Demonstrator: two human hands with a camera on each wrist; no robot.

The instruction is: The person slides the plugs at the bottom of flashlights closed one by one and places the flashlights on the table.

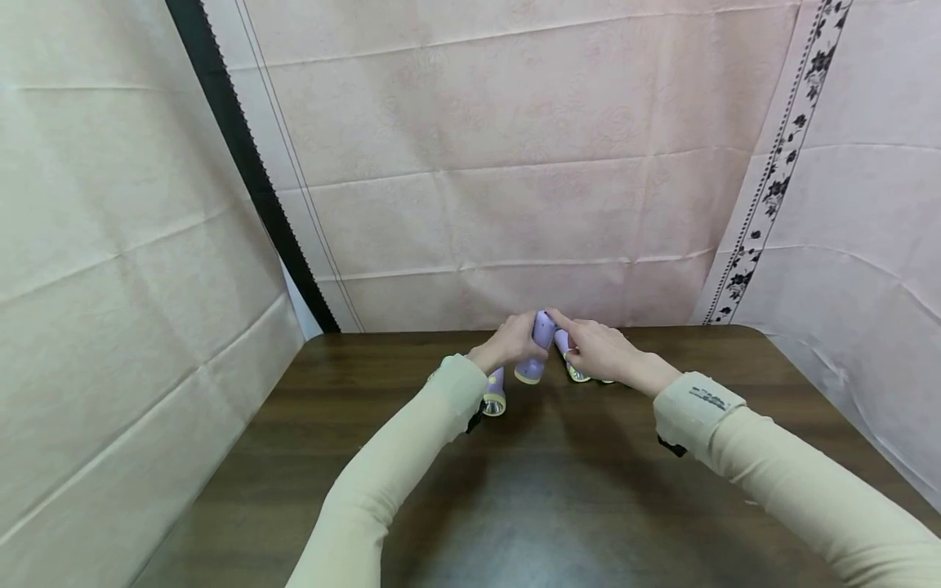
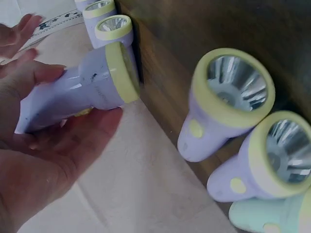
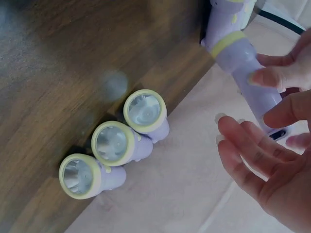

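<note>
My left hand (image 1: 515,340) grips a lilac flashlight (image 1: 534,347) with a pale yellow rim, raised above the table near its far edge. In the left wrist view the thumb lies on one side of the flashlight (image 2: 73,94) and fingers lie under it. Its lens end tilts down toward the table. At the tail end, my right hand (image 1: 599,349) reaches in with its index finger extended to the flashlight. The right wrist view shows a small dark slot at that tail, beside a fingertip of the right hand (image 3: 267,179), whose other fingers are spread loosely.
Three more lilac flashlights (image 3: 113,141) lie in a row on the brown table (image 1: 559,506), right of the held one. Left of it lie two lilac flashlights (image 2: 214,111) and a mint green one (image 2: 267,213). A pale cloth (image 1: 500,204) hangs behind the table.
</note>
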